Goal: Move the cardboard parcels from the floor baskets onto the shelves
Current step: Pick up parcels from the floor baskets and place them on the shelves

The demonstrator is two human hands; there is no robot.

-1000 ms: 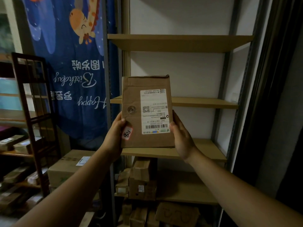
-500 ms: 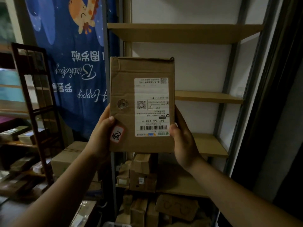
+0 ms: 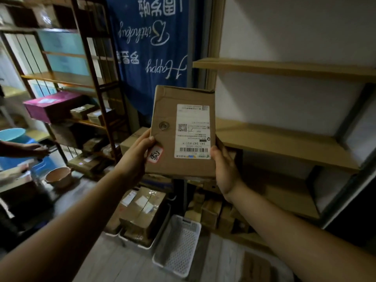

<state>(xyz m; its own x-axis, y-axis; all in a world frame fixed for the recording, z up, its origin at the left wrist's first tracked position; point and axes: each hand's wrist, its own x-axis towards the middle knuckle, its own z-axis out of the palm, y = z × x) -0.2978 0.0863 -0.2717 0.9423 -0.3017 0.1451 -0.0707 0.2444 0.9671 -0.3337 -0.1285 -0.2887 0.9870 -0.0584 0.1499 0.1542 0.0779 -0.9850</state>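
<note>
parcel point(image 3: 183, 131) between both hands

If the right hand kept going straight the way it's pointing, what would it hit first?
The right hand holds the parcel, so that lies first in its line. Past it, probably the front edge of the middle shelf, though depth is unclear.

Head view, wide-angle — you face forward and slightly downward, close to the shelves point(image 3: 284, 143) at right, with the floor basket point(image 3: 179, 245) low in frame.
</note>
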